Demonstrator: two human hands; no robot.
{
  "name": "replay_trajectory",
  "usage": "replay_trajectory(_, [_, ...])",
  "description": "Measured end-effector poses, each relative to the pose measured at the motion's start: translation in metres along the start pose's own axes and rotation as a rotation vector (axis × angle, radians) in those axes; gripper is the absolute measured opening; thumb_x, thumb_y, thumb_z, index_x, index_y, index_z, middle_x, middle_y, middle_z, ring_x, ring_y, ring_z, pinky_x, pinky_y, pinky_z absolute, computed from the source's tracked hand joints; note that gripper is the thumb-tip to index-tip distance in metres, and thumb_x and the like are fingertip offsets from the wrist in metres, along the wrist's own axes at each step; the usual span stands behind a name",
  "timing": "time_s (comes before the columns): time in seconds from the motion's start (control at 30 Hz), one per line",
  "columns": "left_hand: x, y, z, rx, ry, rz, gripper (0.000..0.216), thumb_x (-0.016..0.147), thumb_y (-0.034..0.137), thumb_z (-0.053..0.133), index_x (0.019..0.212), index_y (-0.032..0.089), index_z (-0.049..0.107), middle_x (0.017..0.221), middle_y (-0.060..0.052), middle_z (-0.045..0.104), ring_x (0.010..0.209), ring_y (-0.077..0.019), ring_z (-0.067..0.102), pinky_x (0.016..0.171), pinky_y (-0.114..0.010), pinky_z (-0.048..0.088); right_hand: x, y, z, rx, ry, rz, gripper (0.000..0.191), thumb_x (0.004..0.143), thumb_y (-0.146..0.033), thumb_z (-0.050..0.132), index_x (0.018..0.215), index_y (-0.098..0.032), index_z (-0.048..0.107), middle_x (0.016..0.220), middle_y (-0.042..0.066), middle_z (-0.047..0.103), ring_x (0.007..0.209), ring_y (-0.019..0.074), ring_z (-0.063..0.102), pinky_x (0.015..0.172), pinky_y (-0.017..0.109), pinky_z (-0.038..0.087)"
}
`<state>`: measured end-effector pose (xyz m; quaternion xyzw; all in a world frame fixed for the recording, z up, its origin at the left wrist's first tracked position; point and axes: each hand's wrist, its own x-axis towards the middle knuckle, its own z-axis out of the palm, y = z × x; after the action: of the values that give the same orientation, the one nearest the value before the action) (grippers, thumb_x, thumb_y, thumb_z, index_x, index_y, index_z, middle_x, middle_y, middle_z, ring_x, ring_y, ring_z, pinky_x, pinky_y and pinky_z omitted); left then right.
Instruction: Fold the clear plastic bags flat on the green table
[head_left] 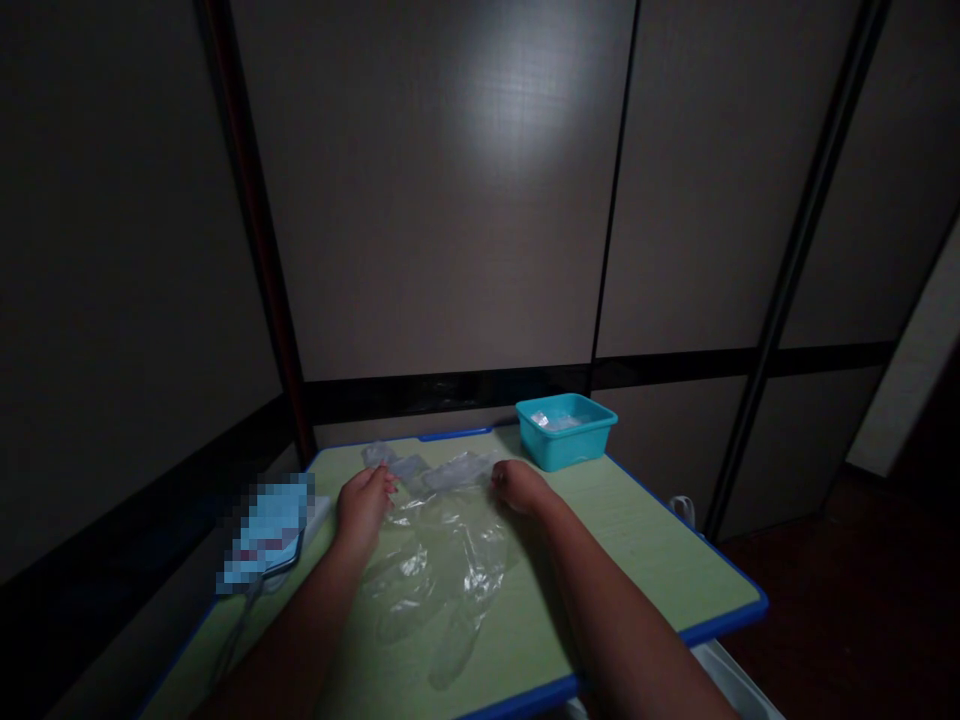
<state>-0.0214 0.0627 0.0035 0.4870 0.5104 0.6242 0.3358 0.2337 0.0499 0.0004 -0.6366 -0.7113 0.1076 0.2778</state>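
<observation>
The left hand (364, 502) pinches the near-left upper part of a clear plastic film (442, 560); the right hand (519, 487), fingers curled, grips its upper right edge. Farthest left, a flat blue item (268, 530) lies at the table's left side; its surface is pixelated and cannot be identified. A cord (251, 605) runs from it towards the bottom edge, its lower part hard to follow. The film spreads between and below the hands over the green table (622, 520); its folds and outline are indistinct. Right of it, near the back edge, a turquoise tub (568, 440) stands upright, containing clear or whitish plastic (559, 421), amount undeterminable. Beyond the table's right edge, a white looped object (683, 509) is partly hidden. Both forearms are cut off below.
</observation>
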Motion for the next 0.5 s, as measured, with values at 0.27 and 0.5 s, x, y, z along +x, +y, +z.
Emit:
replay_trajectory(0.27, [-0.003, 0.005, -0.004, 0.481, -0.002, 0.286, 0.030, 0.076, 0.043, 0.044, 0.059, 0.020, 0.054, 0.059, -0.002, 0.059, 0.057, -0.0179, 0.054, 0.054, -0.026, 0.037, 0.000, -0.005, -0.004, 0.086, 0.026, -0.024, 0.013, 0.077, -0.025, 0.054, 0.071, -0.016, 0.060, 0.065, 0.004, 0.060, 0.058, 0.0118, 0.048, 0.054, 0.022, 0.027])
replay_trajectory(0.5, [-0.014, 0.019, 0.004, 0.537, -0.174, 0.503, 0.015, 0.071, 0.037, 0.055, 0.076, 0.023, 0.060, 0.085, -0.004, 0.061, 0.093, -0.0245, 0.051, 0.088, -0.035, 0.036, -0.004, -0.017, -0.004, 0.301, -0.058, -0.165, 0.024, 0.081, -0.031, 0.050, 0.065, -0.015, 0.056, 0.056, 0.000, 0.055, 0.052, 0.0094, 0.048, 0.051, 0.020, 0.033])
